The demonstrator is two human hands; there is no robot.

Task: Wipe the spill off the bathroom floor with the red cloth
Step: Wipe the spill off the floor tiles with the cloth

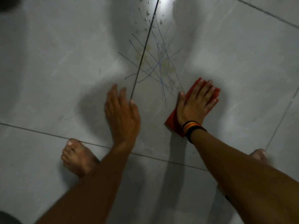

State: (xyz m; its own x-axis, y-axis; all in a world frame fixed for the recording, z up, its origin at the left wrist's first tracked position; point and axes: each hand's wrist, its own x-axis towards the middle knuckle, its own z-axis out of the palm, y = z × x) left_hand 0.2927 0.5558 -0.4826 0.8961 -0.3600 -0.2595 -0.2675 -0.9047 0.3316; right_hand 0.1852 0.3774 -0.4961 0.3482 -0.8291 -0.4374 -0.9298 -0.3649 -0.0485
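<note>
My right hand (195,104) lies flat, fingers spread, pressing the red cloth (174,121) onto the grey tiled floor (64,78). The cloth shows around the palm and past the fingertips. Just beyond and left of it is the spill (166,65): yellowish blotches crossed by thin dark and blue lines, with small droplets (148,13) further up near a bright reflection. My left hand (122,110) is flat and open over the floor, holding nothing, left of the cloth beside a dark grout line (142,57).
My bare left foot (76,156) stands at the lower left, and the toes of my right foot (258,155) show behind my right forearm. Grout lines cross the floor between the feet. A striped band circles my right wrist (192,126).
</note>
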